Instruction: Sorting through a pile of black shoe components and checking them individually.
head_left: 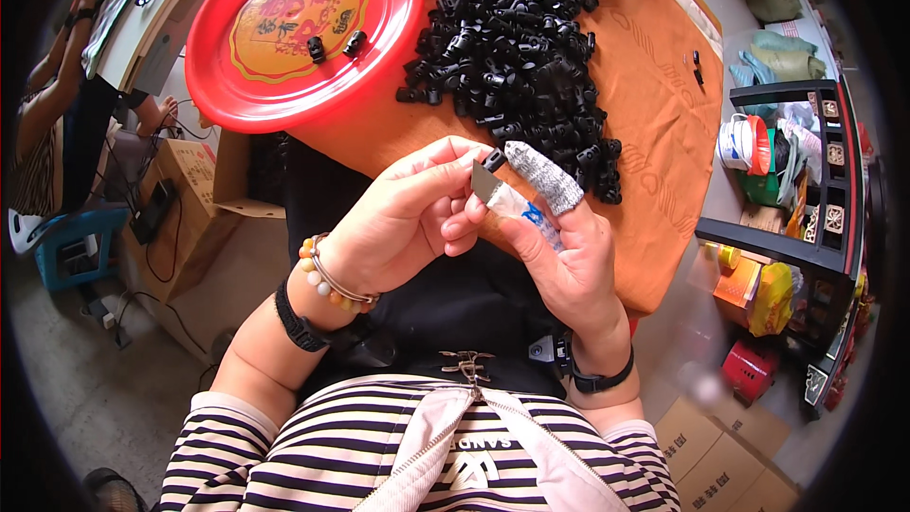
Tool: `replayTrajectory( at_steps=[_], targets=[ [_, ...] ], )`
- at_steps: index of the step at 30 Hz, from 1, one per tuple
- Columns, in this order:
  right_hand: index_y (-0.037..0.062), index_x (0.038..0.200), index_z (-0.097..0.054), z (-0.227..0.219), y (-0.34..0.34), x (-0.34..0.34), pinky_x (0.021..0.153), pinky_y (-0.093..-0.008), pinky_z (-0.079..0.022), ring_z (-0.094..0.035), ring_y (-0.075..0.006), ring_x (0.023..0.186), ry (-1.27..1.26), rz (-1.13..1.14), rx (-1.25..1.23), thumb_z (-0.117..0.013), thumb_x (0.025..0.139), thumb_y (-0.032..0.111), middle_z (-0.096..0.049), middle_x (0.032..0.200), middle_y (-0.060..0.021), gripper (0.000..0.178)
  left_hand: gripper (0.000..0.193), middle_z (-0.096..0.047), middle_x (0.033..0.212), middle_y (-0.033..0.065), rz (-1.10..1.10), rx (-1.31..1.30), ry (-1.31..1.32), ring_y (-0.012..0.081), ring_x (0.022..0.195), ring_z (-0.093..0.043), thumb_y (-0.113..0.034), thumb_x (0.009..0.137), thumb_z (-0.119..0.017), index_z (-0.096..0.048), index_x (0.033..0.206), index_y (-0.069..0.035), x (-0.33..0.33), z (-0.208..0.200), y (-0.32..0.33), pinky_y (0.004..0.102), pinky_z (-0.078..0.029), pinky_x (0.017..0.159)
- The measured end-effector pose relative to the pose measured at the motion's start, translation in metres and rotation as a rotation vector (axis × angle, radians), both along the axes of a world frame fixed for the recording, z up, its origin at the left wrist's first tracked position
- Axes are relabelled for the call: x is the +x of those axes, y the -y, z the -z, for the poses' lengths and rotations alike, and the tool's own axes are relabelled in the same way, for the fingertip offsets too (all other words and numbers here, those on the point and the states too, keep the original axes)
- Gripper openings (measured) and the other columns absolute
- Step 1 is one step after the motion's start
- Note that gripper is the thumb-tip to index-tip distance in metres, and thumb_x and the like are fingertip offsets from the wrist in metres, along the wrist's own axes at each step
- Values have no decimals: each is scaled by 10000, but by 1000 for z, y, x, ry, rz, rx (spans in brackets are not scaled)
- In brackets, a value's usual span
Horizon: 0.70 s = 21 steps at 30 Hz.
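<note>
Two hands meet at the middle of our view, and between them we hold one small black plastic piece [494, 160]. Our left hand [403, 218] has its thumb and forefinger pressed together on the lower left side of that piece, the other fingers curled in beneath. Our right hand [559, 246] holds a small blade [485, 186], flat and grey, its handle wrapped in white and blue tape, with the blade's tip touching the piece from below. A grey knitted finger cot [544, 175] covers the right forefinger, which rises just to the right of the piece and leans against it. So both hands are closed: the left pinches the piece, the right grips the blade.

Beyond the grip, farther from us, an orange cloth [654, 114] covers the table, and on it lies a big heap of black plastic pieces [517, 47], its near edge just past the covered fingertip. Up and to the left of the grip a red round tray [303, 33] with a yellow centre rests partly over the cloth's edge, and two black pieces [334, 45] lie in it, side by side.

Below the grip, on the left wrist, we wear a bead bracelet [332, 280] and a black watch [299, 322]; a black band [599, 379] circles the right wrist.
</note>
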State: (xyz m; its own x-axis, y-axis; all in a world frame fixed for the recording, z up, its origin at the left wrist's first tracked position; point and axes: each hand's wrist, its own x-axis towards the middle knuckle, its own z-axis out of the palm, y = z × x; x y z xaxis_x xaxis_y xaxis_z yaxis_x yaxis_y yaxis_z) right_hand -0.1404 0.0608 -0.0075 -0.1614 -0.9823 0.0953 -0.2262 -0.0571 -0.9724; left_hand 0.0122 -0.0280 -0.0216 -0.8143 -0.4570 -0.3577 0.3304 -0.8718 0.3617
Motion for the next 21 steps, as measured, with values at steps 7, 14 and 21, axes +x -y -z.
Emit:
replayTrajectory(
  at_steps=[7, 14, 21],
  targets=[
    [-19, 1210, -501, -4, -1, -2, 613, -223, -468, -593, -85, 700, -43, -18, 20, -616, 854, 102, -656, 862, -98, 394, 228, -473, 659, 0, 33, 30, -59, 37, 482, -380, -185, 928, -451, -459, 1101, -36, 2, 4, 1, 182, -330, 436],
    [-21, 1198, -513, -5, -1, -2, 633, -211, -463, -570, -58, 731, 20, -27, 53, -623, 854, 113, -657, 880, -78, 386, 212, -444, 626, -3, 37, -23, -33, 41, 468, -363, -180, 931, -439, -461, 1083, -34, 3, -2, 1, 182, -317, 428],
    [-39, 1198, -507, -9, -1, 0, 749, -203, -453, -558, -67, 846, 170, 6, 72, -626, 855, 116, -635, 972, -60, 394, 178, -438, 613, -4, 63, -16, -24, 42, 458, -348, -182, 931, -437, -461, 1036, -40, 3, -2, 2, 185, -302, 419]
  ],
)
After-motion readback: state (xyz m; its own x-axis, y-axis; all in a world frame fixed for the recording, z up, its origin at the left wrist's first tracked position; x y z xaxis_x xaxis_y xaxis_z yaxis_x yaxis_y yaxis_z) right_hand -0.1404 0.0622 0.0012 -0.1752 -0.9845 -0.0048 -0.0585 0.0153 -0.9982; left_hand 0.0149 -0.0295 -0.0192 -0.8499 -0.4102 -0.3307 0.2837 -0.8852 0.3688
